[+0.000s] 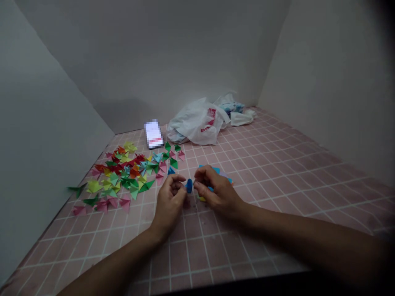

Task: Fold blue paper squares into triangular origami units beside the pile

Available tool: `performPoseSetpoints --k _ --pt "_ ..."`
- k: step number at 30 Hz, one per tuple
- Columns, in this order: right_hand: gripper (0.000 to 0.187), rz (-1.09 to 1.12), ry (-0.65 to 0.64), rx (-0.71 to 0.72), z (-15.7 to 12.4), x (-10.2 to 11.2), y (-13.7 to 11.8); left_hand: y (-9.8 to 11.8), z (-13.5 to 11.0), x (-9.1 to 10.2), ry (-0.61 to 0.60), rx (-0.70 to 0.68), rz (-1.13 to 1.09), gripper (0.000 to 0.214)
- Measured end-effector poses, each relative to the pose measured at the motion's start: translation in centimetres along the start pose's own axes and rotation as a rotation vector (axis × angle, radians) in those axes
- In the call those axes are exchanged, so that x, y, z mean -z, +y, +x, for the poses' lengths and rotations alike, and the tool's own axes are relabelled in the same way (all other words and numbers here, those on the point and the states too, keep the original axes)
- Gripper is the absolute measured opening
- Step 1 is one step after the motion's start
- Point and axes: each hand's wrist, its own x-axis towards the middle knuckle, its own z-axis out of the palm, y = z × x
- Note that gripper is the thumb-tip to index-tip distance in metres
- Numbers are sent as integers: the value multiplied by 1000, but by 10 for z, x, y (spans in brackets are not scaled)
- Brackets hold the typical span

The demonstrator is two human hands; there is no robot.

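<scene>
A small piece of blue paper [189, 186], folded or curled, stands between my two hands above the tiled surface. My left hand [171, 195] pinches its lower left edge between thumb and fingers. Close on the other side, my right hand [217, 191] has thumb and fingertips drawn together. A narrow gap shows between those fingertips and the blue paper, and what they hold, if anything, is too small to make out. Partly hidden behind my right hand lie coloured paper sheets [216, 169], blue and other colours.
Several small folded paper pieces [123, 170] in red, green, yellow, pink and blue spread over the left side of the pink tiled surface [271, 164]. A lit phone [153, 135] leans at the back. White plastic bags [197, 121] lie by the rear wall. Walls enclose both sides.
</scene>
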Motion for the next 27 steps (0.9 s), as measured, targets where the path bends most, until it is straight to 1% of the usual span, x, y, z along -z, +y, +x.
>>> performPoseSetpoints --k 2,4,5,8,11,15,20,24,27 --pt "15 67 25 -67 1 -1 1 2 0 -1 47 48 -131 25" --pt "20 101 -8 -111 2 -2 2 4 -1 -2 77 55 -190 27" --pt "20 110 -41 -131 3 -3 2 5 -2 -2 74 55 -201 28" --pt "13 102 -105 -185 3 -5 2 5 -4 -2 11 78 -212 34" --pt "7 93 -91 -202 4 -5 3 4 -4 -2 -50 140 -241 40" --pt "4 159 -78 -221 5 -4 8 -1 -2 -2 -71 183 -259 37" --pt "9 250 -80 -287 6 -6 14 -3 -1 -2 -95 146 -245 34" --pt "11 281 -64 -291 4 -7 14 -4 -5 -3 -120 95 -232 28" --pt "12 302 -67 -296 3 -8 12 -7 -6 -3 -106 91 -225 29"
